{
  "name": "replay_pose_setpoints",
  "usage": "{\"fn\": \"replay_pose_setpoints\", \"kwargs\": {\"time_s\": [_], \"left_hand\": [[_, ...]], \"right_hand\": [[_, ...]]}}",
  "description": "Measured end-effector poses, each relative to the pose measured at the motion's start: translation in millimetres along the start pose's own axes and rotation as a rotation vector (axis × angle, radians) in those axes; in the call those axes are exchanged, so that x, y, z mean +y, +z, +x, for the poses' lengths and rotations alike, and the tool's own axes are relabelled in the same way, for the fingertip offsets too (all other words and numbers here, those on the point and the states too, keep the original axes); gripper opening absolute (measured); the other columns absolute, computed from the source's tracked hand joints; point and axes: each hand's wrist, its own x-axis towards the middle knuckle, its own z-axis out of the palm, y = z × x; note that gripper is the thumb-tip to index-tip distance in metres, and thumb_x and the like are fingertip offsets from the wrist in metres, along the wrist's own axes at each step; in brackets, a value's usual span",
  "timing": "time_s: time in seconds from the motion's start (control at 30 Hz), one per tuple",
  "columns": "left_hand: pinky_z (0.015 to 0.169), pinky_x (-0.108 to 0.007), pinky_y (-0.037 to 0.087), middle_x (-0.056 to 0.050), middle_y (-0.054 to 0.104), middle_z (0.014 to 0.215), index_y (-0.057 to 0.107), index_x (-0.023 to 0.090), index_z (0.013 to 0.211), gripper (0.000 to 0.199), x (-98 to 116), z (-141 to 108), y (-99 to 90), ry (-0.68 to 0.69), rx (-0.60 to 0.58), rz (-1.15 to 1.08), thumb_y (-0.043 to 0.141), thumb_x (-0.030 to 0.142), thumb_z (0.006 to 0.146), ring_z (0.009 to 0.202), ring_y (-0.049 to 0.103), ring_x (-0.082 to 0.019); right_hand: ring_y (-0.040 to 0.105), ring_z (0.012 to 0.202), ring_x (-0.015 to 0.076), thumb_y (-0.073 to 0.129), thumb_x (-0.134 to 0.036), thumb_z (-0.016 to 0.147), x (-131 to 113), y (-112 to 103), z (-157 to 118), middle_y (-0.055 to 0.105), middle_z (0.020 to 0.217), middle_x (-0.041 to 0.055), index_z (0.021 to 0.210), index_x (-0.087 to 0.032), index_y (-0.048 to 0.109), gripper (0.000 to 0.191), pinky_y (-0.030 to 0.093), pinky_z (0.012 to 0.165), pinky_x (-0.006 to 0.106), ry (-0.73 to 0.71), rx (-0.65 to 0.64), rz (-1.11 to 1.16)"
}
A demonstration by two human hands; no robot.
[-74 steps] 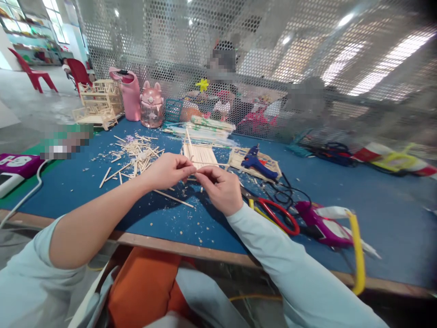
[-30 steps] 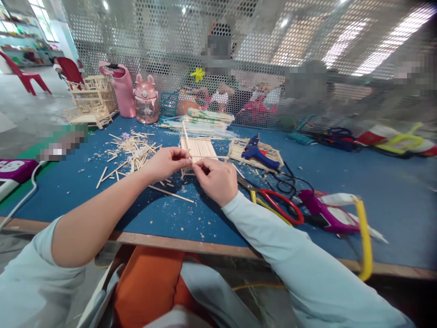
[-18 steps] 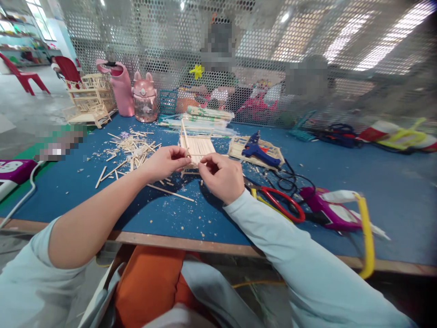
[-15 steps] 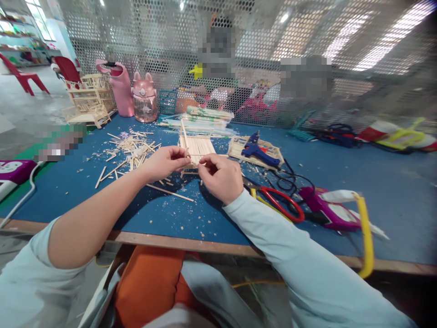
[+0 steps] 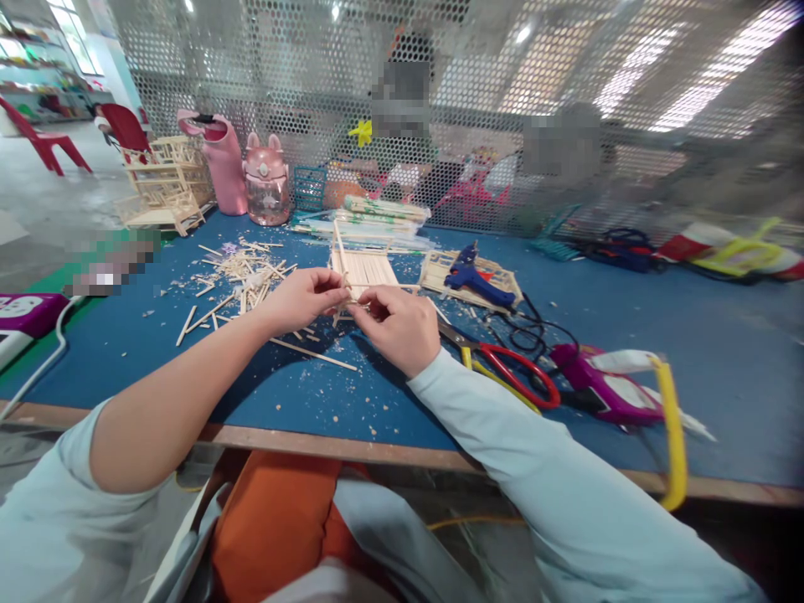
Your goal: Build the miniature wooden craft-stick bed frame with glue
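A small structure of pale wooden sticks point(image 5: 370, 266) stands at the middle of the blue table, with a slatted panel and an upright at its left. My left hand point(image 5: 306, 300) pinches at its near left corner; what lies between the fingertips is too small to name. Close beside it, my right hand point(image 5: 402, 325) has thumb and finger pressed together at the near edge, and what they hold is hidden. A thin stick runs across the panel just above my right hand. Loose sticks point(image 5: 251, 280) lie heaped to the left.
A blue glue gun point(image 5: 477, 283) rests on another stick frame point(image 5: 433, 272). Scissors with red handles point(image 5: 518, 373) and a purple tool point(image 5: 619, 389) lie at the right. Pink bottles point(image 5: 267, 186) and bagged sticks point(image 5: 383, 219) stand or lie before a perforated metal screen point(image 5: 477, 92).
My right hand has moved slightly left, nearer my left hand, along the structure's near edge. My left hand has hardly moved.
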Motion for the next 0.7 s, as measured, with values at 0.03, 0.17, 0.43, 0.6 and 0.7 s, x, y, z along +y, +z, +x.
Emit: {"fn": "replay_pose_setpoints", "kwargs": {"time_s": [0.03,0.17,0.43,0.6,0.7], "left_hand": [[0.061,-0.022,0.042,0.0,0.056,0.068,0.056,0.015,0.073,0.01,0.4,-0.4,-0.2,-0.001,0.0,0.005,0.056,0.025,0.075,0.059,0.049,-0.008],[0.063,-0.023,0.044,-0.001,0.057,0.071,0.057,0.015,0.076,0.011,2.2,-2.0,-0.4,0.004,0.005,0.007,0.056,0.026,0.076,0.06,0.05,-0.008],[0.066,-0.023,0.047,-0.003,0.06,0.076,0.059,0.014,0.08,0.011,4.1,-2.6,0.5,-0.004,0.017,0.034,0.056,0.024,0.077,0.066,0.053,-0.009],[0.065,-0.024,0.046,-0.004,0.064,0.085,0.061,0.013,0.102,0.03,14.9,-9.4,-22.4,-0.058,0.074,0.276,0.057,0.022,0.074,0.065,0.055,-0.01],[0.061,-0.024,0.043,-0.003,0.064,0.073,0.065,0.013,0.09,0.022,21.4,-14.1,-36.1,-0.081,0.07,0.556,0.059,0.024,0.072,0.061,0.053,-0.011]], "right_hand": [[0.054,0.054,0.0107,0.059,-0.034,0.078,-0.4,0.3,0.4,0.062,0.058,-0.0003,0.069,-0.018,0.064,0.019,0.036,0.054,0.022,-0.005,-0.007,-0.012],[0.056,0.055,0.0108,0.057,-0.031,0.08,-1.1,0.6,1.7,0.064,0.059,-0.0003,0.072,-0.019,0.066,0.018,0.037,0.056,0.023,0.023,-0.02,-0.034],[0.057,0.056,0.0116,0.055,-0.03,0.08,-2.4,-0.3,2.2,0.065,0.06,0.0,0.076,-0.019,0.067,0.017,0.037,0.056,0.023,0.036,-0.01,-0.038],[0.052,0.049,0.0093,0.056,-0.031,0.079,-3.1,-9.1,-1.4,0.059,0.052,-0.0017,0.069,-0.017,0.066,0.019,0.036,0.053,0.021,0.02,-0.023,0.019],[0.047,0.046,0.0077,0.057,-0.028,0.076,-0.5,-12.2,-3.3,0.056,0.05,-0.0029,0.067,-0.017,0.065,0.017,0.034,0.052,0.02,-0.019,-0.159,0.071]]}}
